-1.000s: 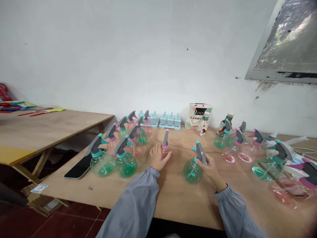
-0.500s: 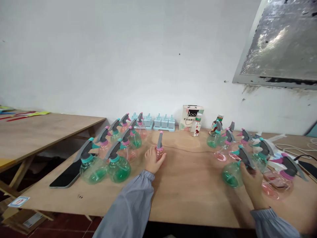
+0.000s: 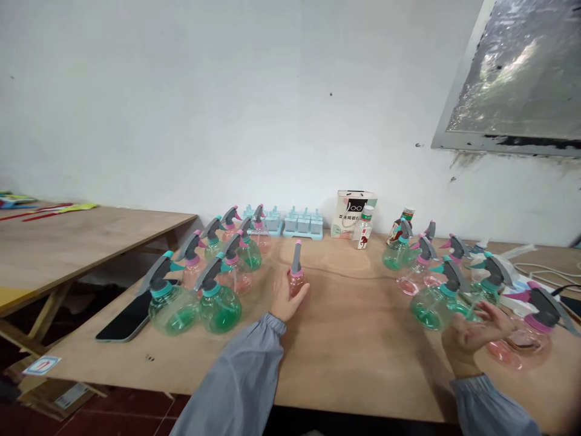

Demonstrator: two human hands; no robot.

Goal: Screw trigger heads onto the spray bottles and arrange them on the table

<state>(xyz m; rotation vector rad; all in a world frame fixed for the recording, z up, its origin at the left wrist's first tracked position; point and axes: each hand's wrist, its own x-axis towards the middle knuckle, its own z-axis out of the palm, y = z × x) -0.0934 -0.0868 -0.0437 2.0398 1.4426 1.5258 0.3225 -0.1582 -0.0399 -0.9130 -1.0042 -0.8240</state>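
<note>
In the middle of the table stands a pink spray bottle (image 3: pixel 296 277) with a grey sprayer head, and my left hand (image 3: pixel 285 298) is wrapped round its body. At the right, my right hand (image 3: pixel 474 332) holds nothing, its fingers apart and partly curled. Just left of it and behind stands a green spray bottle (image 3: pixel 433 306), upright. A pink spray bottle (image 3: pixel 521 345) is close on its other side, and another green spray bottle (image 3: pixel 488 284) is partly hidden behind the fingers.
Several green and pink spray bottles (image 3: pixel 220 309) form a group on the left, beside a phone (image 3: pixel 124 318). Light blue popsicle moulds (image 3: pixel 303 225), a paper bag (image 3: pixel 345 215) and a small bottle (image 3: pixel 364 229) line the wall. Cables (image 3: pixel 544 269) lie far right.
My right hand has let go of the green spray bottle, which now stands upright, and has moved slightly right with its fingers opened. My left hand keeps hold of the pink spray bottle.
</note>
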